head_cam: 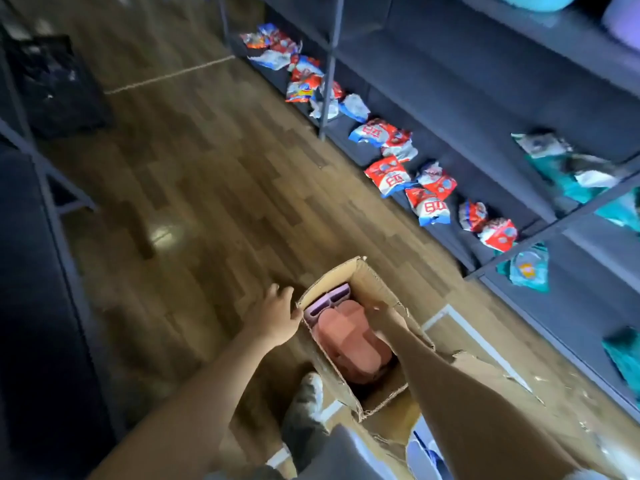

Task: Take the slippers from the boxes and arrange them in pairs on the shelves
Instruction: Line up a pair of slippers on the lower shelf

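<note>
Touching the left rim of the box (332,276), the left hand (277,315) is seemingly lying relaxed; the right hand (384,314) is reaching among slippers (349,344), grip unreadable; bare floor (194,188) is stretching left.

Two forearms, bare along their whole visible length, end in a left hand (273,317) and a motion-blurred right hand (384,315). One foot wears a pale grey mottled sneaker (307,393) below a dark trouser leg (302,441). A fold of grey fabric clothing (349,455) shows at the bottom edge.
</note>
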